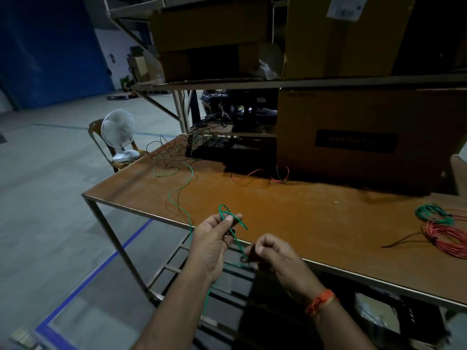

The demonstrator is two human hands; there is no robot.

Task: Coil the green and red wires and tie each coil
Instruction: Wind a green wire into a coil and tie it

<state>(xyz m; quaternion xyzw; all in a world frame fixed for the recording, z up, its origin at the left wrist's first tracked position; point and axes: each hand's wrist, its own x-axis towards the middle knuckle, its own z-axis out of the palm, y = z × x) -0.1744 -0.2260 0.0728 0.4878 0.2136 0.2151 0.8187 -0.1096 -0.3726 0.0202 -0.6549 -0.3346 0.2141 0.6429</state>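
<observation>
both hands work just off the counter's [290,210] near edge: the left hand [214,238] has its grip pinching a small loop of green wire [188,181], the right hand [273,251] pinching the strand lower down. the wire trails toward the far left corner. it looks light, thin and springy, so loops probably need pinching where they cross.

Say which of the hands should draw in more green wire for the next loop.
Right hand, probably: the left hand already pinches the started loop of green wire, so it should hold that steady.
</observation>
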